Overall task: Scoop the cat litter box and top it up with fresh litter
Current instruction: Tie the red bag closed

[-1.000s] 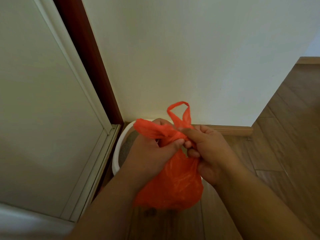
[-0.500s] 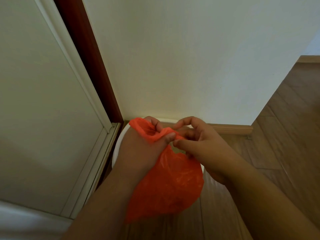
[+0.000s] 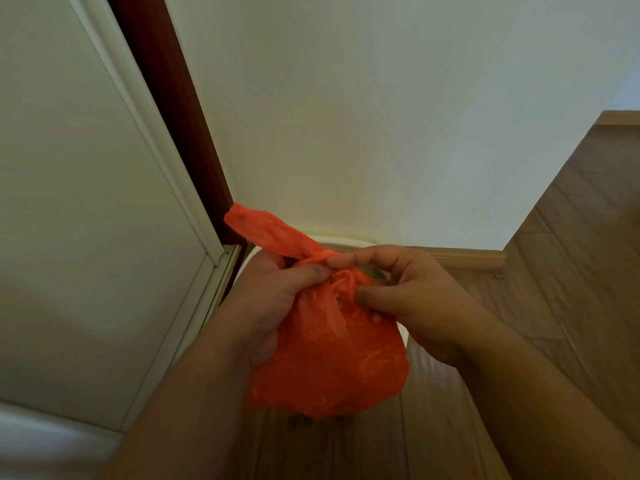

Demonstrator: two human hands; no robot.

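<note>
Both hands hold an orange bag (image 3: 329, 358) in the air above the litter box (image 3: 341, 241), of which only a white rim shows past the bag, tucked into the corner where the wall (image 3: 381, 116) meets the door (image 3: 86, 202). The left hand (image 3: 277, 299) has its grip closed on one twisted handle strip, thumb pressed across it, so that the free end sticks up and away to the left; this keeps the strip taut and out of the way of the other hand. The right hand (image 3: 405, 292) pinches the bunched plastic at the neck between thumb and curled forefinger, just where the strips cross, which looks like the place where a knot is being formed or drawn tight. The bag hangs rounded and full below the two grips, its weight pulling the neck narrow, which probably helps the knot close. Holding it over the box rather than over the floor (image 3: 571, 254) seems sensible: anything that slips out would drop back into the litter. I judge that the scooping is done and the waste is being sealed, while the fresh litter has yet to go in; no litter sack or scoop shows here. The thin plastic could tear if pulled hard, so the knot wants a steady, even pull from both sides.
</note>
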